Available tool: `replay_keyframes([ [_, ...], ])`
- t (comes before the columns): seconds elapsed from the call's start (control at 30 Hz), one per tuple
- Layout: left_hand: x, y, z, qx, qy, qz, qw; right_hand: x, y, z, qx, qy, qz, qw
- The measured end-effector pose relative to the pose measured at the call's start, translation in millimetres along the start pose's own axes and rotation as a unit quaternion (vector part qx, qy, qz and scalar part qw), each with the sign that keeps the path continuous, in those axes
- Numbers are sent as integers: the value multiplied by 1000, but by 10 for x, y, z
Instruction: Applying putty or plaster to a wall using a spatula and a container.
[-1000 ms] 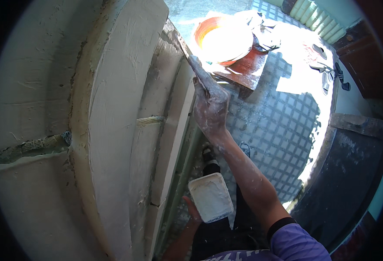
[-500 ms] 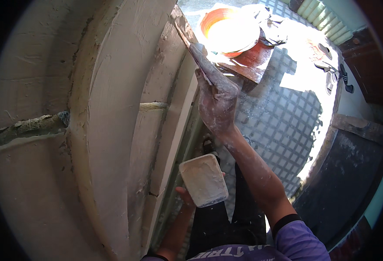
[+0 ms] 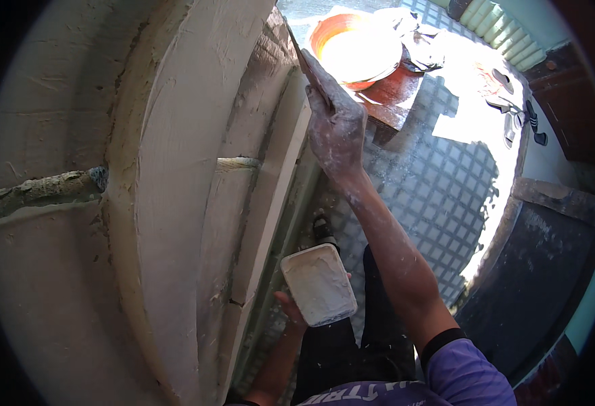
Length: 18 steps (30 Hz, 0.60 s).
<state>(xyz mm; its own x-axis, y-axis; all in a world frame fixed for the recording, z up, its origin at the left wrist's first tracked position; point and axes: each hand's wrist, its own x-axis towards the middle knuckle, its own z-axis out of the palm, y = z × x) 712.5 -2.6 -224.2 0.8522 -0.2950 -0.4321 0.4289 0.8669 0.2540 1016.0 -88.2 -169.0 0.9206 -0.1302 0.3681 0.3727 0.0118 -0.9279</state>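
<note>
1. Head view: right hand point(image 3: 338, 132), fingers closed on a thin flat blade point(image 3: 295, 42), edge-on beside the plastered moulding point(image 3: 176, 176). Contact unclear; a tilted edge could gouge the soft-looking coat.
2. Same view: left hand point(image 3: 291, 309) grasps a rectangular tub point(image 3: 334, 318) of whitish paste point(image 3: 319, 281), low in front of the legs. Fingers mostly hidden beneath; tipping or a dusty, slick grip could drop it.
3. Beyond: orange basin point(image 3: 326, 32) on reddish-brown bench point(image 3: 397, 101), near right hand; a wide elbow swing might knock it.

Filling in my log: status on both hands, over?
Left hand supporting tray of pale paste. Right hand gripping thin flat tool; contact unclear. Orange basin just beyond.
</note>
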Motion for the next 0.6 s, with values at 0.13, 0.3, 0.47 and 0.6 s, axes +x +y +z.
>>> replay_keyframes([
  [0.13,-80,-110,-103,-14,16,10,1000,-228,-70,452,24,-24,-7,999],
  [0.3,-336,-328,-597,-180,114,70,975,-883,-303,15,113,-211,-22,971],
  [0.47,-241,-277,-491,12,120,18,993,-225,-15,-19,57,-63,58,995],
  [0.6,-351,-274,-493,40,144,21,989,-535,-152,483,11,-86,-28,996],
])
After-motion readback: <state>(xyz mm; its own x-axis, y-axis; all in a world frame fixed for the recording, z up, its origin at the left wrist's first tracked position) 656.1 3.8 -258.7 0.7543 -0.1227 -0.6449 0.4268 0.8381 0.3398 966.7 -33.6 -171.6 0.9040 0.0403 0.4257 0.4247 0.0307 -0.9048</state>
